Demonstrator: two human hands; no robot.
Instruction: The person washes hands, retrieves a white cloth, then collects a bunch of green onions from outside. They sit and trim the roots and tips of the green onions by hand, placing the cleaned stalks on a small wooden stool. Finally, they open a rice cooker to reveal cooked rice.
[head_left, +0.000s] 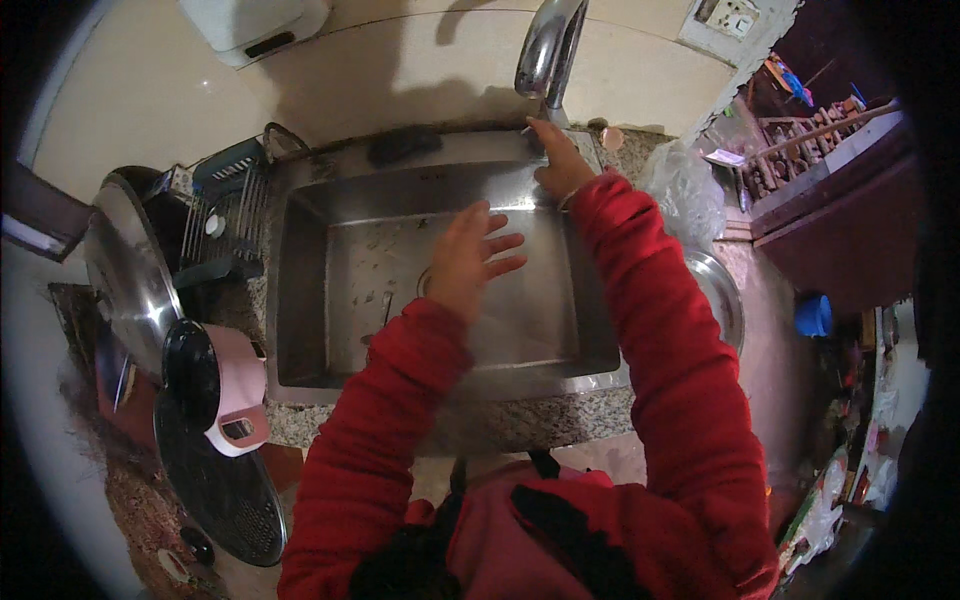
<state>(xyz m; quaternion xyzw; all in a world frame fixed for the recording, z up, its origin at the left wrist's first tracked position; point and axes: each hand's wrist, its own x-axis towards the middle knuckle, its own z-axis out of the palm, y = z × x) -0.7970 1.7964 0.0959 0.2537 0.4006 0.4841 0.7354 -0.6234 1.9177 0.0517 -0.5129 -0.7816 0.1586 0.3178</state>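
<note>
My left hand point(468, 255) hovers over the stainless steel sink point(300, 300) with its fingers spread and nothing in it. My right hand point(558, 160) reaches to the base of the chrome tap point(548, 45) at the sink's back rim and touches it near the lever; how its fingers grip is hidden. Both arms wear red sleeves. Bits of food scrap lie on the sink's floor near the drain.
A dark sponge point(402, 145) lies on the sink's back rim. A dish rack point(225, 215), a large steel lid point(130, 275), a pink pot point(225, 385) and a round strainer point(225, 490) stand left. A steel bowl point(722, 295) and plastic bag point(685, 185) sit right.
</note>
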